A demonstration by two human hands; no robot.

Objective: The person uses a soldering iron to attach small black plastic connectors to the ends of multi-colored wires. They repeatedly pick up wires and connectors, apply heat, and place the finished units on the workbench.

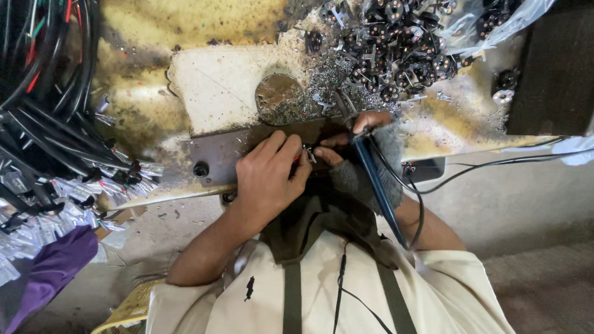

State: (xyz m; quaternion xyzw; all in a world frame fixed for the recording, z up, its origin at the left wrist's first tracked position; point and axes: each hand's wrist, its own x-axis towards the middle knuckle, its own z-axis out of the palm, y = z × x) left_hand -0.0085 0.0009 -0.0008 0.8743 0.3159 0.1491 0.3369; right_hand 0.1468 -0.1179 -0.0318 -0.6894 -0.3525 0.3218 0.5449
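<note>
Up at the top right, 1 clear plastic bag [495, 25] lies open on the stained yellow tabletop [185, 25], crumpled and see-through, spilling small black round parts [402, 49] toward the middle. That is the only package here. No labels, no signs and no screens show anywhere in this view.

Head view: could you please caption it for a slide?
Left hand pinches small wired part; gloved right hand holds blue-handled soldering iron over dark metal plate.
</note>
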